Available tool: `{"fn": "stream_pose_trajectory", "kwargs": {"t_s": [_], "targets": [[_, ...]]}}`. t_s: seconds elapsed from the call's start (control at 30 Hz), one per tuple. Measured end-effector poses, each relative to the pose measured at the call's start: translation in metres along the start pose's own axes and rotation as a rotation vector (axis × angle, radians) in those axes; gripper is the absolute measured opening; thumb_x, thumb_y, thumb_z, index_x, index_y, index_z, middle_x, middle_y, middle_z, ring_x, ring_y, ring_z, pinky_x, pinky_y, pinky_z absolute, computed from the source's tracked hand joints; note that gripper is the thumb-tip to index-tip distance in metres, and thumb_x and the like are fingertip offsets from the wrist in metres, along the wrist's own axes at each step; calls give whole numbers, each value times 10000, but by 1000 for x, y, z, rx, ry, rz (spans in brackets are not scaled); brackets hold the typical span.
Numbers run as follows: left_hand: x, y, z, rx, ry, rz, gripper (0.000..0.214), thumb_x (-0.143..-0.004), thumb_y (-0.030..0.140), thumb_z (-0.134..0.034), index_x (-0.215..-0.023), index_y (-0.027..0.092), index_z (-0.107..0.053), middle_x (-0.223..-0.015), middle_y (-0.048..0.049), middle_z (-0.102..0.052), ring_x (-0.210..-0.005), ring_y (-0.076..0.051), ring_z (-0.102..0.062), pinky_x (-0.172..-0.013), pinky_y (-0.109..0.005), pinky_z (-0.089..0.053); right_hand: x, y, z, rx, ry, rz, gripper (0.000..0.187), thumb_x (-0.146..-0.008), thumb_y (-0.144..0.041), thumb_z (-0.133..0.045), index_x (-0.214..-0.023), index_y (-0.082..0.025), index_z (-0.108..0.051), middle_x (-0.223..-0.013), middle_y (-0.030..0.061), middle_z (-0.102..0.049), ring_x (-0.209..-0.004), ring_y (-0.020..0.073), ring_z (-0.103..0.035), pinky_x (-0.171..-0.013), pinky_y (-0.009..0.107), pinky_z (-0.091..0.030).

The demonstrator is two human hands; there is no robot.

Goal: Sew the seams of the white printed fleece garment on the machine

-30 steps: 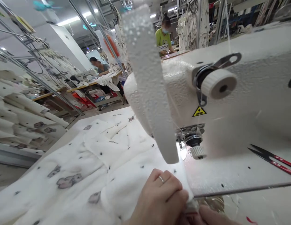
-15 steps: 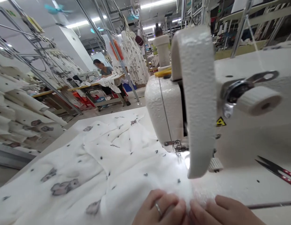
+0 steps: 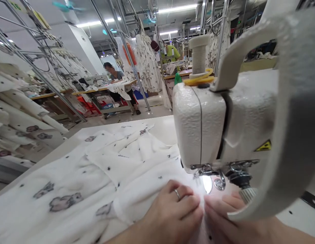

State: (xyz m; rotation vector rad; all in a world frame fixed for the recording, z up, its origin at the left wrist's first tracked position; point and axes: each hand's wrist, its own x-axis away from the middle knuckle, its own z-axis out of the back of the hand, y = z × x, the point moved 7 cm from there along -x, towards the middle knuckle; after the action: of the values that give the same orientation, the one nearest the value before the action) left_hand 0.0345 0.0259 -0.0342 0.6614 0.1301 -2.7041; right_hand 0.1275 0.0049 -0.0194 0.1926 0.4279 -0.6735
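Observation:
White fabric (image 3: 137,189) printed with grey bears and small dark marks spreads over the sewing table. My left hand (image 3: 176,210), with a ring on one finger, is closed on the cloth just in front of the needle area of a white sewing machine (image 3: 188,125). Close beside it, my right hand (image 3: 228,217) pinches the same cloth with bent fingers. The machine's curved guard partly covers that hand. A lamp lights the spot by the presser foot, whose details are lost in glare.
Scissors (image 3: 311,200) with red on the handles lie at the right edge, partly behind the guard. A thread spool (image 3: 198,56) stands beyond the machine head. Printed garments (image 3: 147,62) hang behind. Across the aisle a person (image 3: 114,74) sits at another sewing table.
Both hands have moved forward with the cloth, closer to the presser foot. The camera view has shifted, so the machine head appears farther right and its guard covers part of my right hand.

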Motion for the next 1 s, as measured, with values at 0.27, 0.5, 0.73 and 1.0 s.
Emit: {"fn": "stream_pose_trajectory", "kwargs": {"t_s": [0.27, 0.5, 0.73, 1.0], "targets": [[-9, -23, 1, 92, 9, 2, 159, -832, 112, -450, -950, 141, -552, -907, -29, -619, -832, -164, -518, -767, -325, -382, -6, 14, 2, 6, 246, -40, 303, -808, -95, -316, -768, -128, -615, -714, 105, -641, -599, 185, -603, -576, 307, -489], [-18, -37, 6, 59, -10, 43, 180, -813, 112, -430, -869, 160, -595, -838, -14, -645, -794, -158, -534, -769, -304, -378, -9, 28, -17, -15, 61, -124, 307, -839, -154, -334, -906, -129, -633, -870, 125, -645, -747, 211, -619, -652, 333, -507], [-13, -40, -1, 105, -102, 76, 179, -783, 108, -484, -886, 198, -600, -919, 34, -644, -926, -140, -514, -862, -299, -329, 4, 28, -24, 72, 19, -84, 333, -843, -212, -340, -990, -166, -636, -993, 91, -640, -800, 266, -623, -622, 409, -528], [-5, -20, -4, -100, -244, 203, 245, -847, 195, -425, -1051, 139, -549, -1123, -43, -573, -1043, -176, -476, -960, -363, -264, 9, 30, -35, 132, 27, -20, 344, -861, -217, -316, -1001, -183, -628, -1019, 91, -630, -831, 230, -629, -676, 381, -535]]}}
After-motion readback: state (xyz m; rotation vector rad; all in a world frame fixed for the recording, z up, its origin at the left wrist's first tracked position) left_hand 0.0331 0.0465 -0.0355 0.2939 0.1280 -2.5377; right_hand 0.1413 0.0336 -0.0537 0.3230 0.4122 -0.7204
